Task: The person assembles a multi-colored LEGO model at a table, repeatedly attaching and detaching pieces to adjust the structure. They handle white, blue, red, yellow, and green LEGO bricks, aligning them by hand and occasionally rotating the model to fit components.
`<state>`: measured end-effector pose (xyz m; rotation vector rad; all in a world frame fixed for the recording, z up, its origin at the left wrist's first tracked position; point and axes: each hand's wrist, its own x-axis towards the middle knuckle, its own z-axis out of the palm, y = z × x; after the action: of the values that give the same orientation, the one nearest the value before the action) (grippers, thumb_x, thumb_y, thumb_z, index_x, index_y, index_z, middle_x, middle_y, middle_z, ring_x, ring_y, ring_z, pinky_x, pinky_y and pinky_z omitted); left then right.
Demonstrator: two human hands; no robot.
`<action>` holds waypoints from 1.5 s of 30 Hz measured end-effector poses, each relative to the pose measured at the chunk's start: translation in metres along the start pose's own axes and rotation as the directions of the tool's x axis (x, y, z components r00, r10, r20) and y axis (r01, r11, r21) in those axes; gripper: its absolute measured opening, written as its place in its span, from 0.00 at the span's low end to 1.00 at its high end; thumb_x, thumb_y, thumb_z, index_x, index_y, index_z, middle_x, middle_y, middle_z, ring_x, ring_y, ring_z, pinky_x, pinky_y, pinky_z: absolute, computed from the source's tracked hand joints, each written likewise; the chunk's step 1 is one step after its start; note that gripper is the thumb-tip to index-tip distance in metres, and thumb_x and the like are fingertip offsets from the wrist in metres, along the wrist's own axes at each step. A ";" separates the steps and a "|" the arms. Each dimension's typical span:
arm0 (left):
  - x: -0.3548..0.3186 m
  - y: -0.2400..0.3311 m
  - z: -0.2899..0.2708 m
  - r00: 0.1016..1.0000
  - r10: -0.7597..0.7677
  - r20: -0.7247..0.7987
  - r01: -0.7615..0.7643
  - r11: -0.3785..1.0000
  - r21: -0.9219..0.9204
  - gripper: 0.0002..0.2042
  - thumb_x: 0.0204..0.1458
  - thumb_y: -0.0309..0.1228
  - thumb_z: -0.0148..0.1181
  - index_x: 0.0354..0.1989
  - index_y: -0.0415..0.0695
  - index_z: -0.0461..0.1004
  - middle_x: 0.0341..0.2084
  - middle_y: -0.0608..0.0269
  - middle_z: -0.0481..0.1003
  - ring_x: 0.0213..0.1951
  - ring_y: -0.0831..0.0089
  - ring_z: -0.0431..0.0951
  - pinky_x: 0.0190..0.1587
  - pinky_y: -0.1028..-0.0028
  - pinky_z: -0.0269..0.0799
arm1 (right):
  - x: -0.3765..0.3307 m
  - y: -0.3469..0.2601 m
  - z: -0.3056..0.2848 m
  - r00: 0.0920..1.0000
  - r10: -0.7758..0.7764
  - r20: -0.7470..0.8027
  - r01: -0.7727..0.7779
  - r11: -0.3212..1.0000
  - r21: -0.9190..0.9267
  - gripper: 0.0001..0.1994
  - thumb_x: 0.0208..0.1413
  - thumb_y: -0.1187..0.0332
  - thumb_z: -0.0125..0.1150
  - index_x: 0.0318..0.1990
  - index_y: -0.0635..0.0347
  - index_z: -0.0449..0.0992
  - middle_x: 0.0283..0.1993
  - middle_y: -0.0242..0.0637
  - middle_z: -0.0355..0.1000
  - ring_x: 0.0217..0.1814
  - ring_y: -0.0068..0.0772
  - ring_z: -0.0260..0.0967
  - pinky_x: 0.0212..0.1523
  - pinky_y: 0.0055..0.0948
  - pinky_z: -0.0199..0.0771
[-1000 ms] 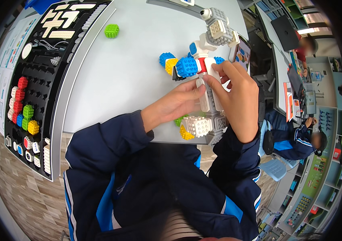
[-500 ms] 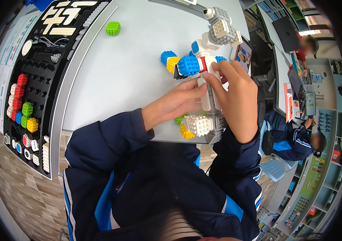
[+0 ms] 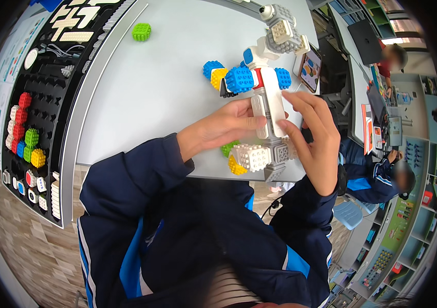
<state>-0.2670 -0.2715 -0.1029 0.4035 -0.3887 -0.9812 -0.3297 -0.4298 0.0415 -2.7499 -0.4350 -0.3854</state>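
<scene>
A block model (image 3: 271,102) rises from the table's near side, built of white, grey, blue and yellow studded pieces with a red bit in its middle. My left hand (image 3: 231,124) is closed on its middle, thumb against a white side piece (image 3: 260,114). A long white beam (image 3: 274,100) runs down the model's front. Beside that beam is my right hand (image 3: 313,131), fingers apart; its thumb and fingertips lie at the beam's right edge. White, green and yellow blocks (image 3: 251,158) sit at the model's lower end.
A green block (image 3: 142,32) lies on the far left of the table. The black parts tray (image 3: 49,110) at left holds coloured blocks and white beams. Behind the model lies a tablet (image 3: 311,69). Two other people (image 3: 377,179) are at the right.
My right hand has drawn back right and down from the model's upper middle, its fingers spreading and uncovering the white beam. My left hand stays on the model.
</scene>
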 end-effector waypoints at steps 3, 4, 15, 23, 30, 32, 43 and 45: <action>0.001 -0.001 -0.004 0.999 -0.034 0.025 0.034 0.999 0.011 0.31 0.62 0.32 0.61 0.70 0.39 0.56 0.64 0.58 0.66 0.66 0.69 0.67 0.69 0.62 0.62 | -0.009 -0.001 -0.004 0.999 0.023 0.048 -0.028 0.996 0.089 0.14 0.52 0.77 0.69 0.47 0.62 0.82 0.44 0.37 0.76 0.39 0.30 0.71 0.34 0.26 0.69; 0.002 -0.002 -0.005 0.999 -0.043 0.017 0.043 0.999 0.017 0.31 0.61 0.31 0.62 0.70 0.39 0.56 0.64 0.58 0.66 0.65 0.69 0.67 0.69 0.62 0.62 | -0.012 0.000 -0.004 0.998 0.024 0.056 -0.030 0.993 0.113 0.13 0.51 0.77 0.69 0.45 0.62 0.83 0.43 0.37 0.76 0.38 0.29 0.71 0.34 0.26 0.69; 0.002 -0.007 -0.007 0.999 -0.033 -0.036 0.032 0.999 -0.028 0.29 0.59 0.31 0.65 0.66 0.38 0.61 0.59 0.59 0.70 0.61 0.69 0.71 0.66 0.63 0.66 | -0.012 -0.002 0.003 1.000 -0.017 0.015 0.017 0.999 0.029 0.13 0.46 0.78 0.71 0.42 0.61 0.83 0.36 0.36 0.73 0.36 0.36 0.68 0.34 0.32 0.70; 0.002 -0.006 -0.008 1.000 -0.013 -0.016 0.013 0.999 -0.036 0.29 0.59 0.32 0.66 0.66 0.38 0.62 0.59 0.60 0.71 0.61 0.69 0.72 0.66 0.64 0.66 | -0.016 -0.005 0.004 0.991 -0.103 0.085 0.114 0.984 -0.136 0.22 0.35 0.84 0.63 0.43 0.62 0.80 0.34 0.35 0.68 0.40 0.37 0.69 0.37 0.34 0.75; 0.000 -0.007 -0.008 0.999 -0.042 -0.013 0.042 0.999 -0.006 0.32 0.59 0.37 0.66 0.67 0.38 0.59 0.61 0.58 0.69 0.63 0.67 0.70 0.68 0.62 0.64 | -0.011 0.001 -0.002 0.994 -0.085 0.071 0.081 0.995 0.055 0.15 0.42 0.80 0.70 0.41 0.63 0.80 0.46 0.37 0.73 0.44 0.39 0.71 0.40 0.34 0.75; 0.000 -0.007 -0.008 0.999 -0.037 -0.020 0.037 0.999 -0.026 0.30 0.59 0.35 0.66 0.67 0.39 0.60 0.60 0.59 0.70 0.62 0.69 0.71 0.66 0.63 0.66 | -0.004 0.004 -0.006 0.994 -0.078 0.077 0.069 0.991 0.117 0.12 0.45 0.78 0.71 0.40 0.62 0.81 0.52 0.37 0.74 0.47 0.39 0.72 0.41 0.33 0.75; 0.000 -0.005 -0.007 0.999 -0.040 -0.020 0.039 0.998 -0.043 0.30 0.60 0.32 0.65 0.67 0.38 0.58 0.61 0.57 0.69 0.62 0.66 0.71 0.68 0.62 0.64 | 0.036 0.032 -0.016 0.881 -0.298 0.368 0.262 0.954 0.146 0.40 0.38 0.69 0.74 0.66 0.53 0.71 0.73 0.34 0.63 0.57 0.49 0.63 0.62 0.42 0.67; 0.000 -0.006 -0.007 0.999 -0.048 -0.021 0.048 0.998 -0.040 0.30 0.59 0.32 0.65 0.67 0.37 0.58 0.61 0.57 0.69 0.62 0.66 0.70 0.68 0.62 0.64 | 0.038 0.034 -0.016 0.872 -0.292 0.393 0.245 0.955 0.166 0.41 0.35 0.68 0.76 0.66 0.53 0.71 0.72 0.34 0.64 0.54 0.47 0.63 0.61 0.41 0.68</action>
<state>-0.2676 -0.2734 -0.1117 0.3894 -0.3408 -1.0288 -0.2866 -0.4569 0.0586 -2.6559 -0.9243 0.1676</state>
